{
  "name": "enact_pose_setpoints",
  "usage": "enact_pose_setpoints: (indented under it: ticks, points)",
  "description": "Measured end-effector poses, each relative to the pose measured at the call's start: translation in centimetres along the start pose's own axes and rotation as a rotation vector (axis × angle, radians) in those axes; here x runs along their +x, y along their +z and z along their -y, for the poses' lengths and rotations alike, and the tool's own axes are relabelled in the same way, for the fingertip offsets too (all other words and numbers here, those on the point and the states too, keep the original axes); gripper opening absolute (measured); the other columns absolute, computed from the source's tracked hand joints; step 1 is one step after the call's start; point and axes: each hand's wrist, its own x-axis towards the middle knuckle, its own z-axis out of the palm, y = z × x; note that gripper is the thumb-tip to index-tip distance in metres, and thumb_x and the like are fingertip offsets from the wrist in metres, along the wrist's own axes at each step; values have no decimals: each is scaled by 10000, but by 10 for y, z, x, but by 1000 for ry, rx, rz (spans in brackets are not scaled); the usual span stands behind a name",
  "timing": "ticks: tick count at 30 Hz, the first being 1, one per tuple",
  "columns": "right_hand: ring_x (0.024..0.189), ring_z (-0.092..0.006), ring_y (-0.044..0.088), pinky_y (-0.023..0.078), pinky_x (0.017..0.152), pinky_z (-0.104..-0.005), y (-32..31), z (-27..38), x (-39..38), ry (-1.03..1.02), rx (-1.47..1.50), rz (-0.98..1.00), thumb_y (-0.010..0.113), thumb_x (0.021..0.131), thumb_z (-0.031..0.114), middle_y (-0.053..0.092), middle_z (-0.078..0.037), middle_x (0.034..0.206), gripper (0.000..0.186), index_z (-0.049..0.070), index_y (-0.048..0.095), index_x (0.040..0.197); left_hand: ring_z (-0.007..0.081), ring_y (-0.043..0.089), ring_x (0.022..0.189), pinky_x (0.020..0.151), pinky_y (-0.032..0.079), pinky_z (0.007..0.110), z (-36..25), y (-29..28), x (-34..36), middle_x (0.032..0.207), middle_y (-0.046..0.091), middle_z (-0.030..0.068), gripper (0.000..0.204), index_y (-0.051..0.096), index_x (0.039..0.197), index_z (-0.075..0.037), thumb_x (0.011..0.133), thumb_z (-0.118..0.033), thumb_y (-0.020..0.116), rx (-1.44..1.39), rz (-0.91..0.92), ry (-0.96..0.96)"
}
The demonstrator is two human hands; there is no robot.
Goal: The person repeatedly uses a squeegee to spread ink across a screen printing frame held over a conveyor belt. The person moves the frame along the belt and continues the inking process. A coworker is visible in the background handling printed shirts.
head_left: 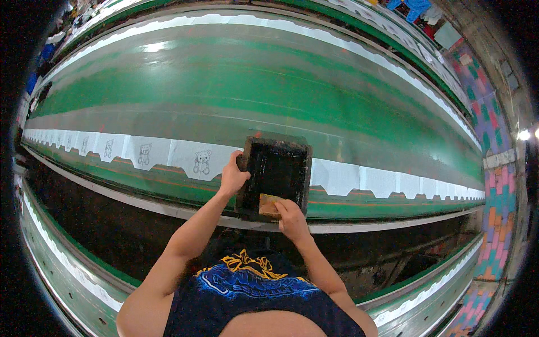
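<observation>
A dark, ink-stained screen-printing frame (308,174) lies across the row of white fabric pieces (179,149) along the near edge of the long green table (224,90). My left hand (233,178) is closed around the frame's left side. In my right hand (293,219) is a small tan squeegee (268,206), held at the near end inside the frame. Left of the frame, the pieces bear an outlined teddy bear (202,162). To the right, the white pieces (334,175) look plain. Whatever lies beneath the frame is hidden.
Another white strip (241,19) runs along the table's far edge. Behind me stands a second green table (73,281), across a dark gap. More tables with white pieces stretch beyond the far side. A coloured brick-patterned walkway (497,196) borders the right end.
</observation>
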Motion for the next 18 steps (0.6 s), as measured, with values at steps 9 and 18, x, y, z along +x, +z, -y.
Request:
enact_pose_setpoints:
  ticks: [9, 18]
  points:
    - [1071, -377, 639, 507, 941, -433, 4, -51, -26, 690, 134, -370, 727, 902, 241, 663, -209, 1160, 401, -32, 656, 1187, 284, 671, 846, 795, 523, 383, 1, 1, 1, 946, 699, 141, 694, 477, 1312, -111, 670, -1, 716, -92, -1, -44]
    - [1094, -374, 623, 479, 979, -422, -46, -104, -62, 759, 275, -391, 697, 917, 292, 650, -234, 1180, 465, -79, 649, 1193, 208, 615, 780, 750, 514, 351, -36, 68, -12, 881, 640, 61, 700, 499, 1283, -127, 640, 56, 703, -366, -53, 134]
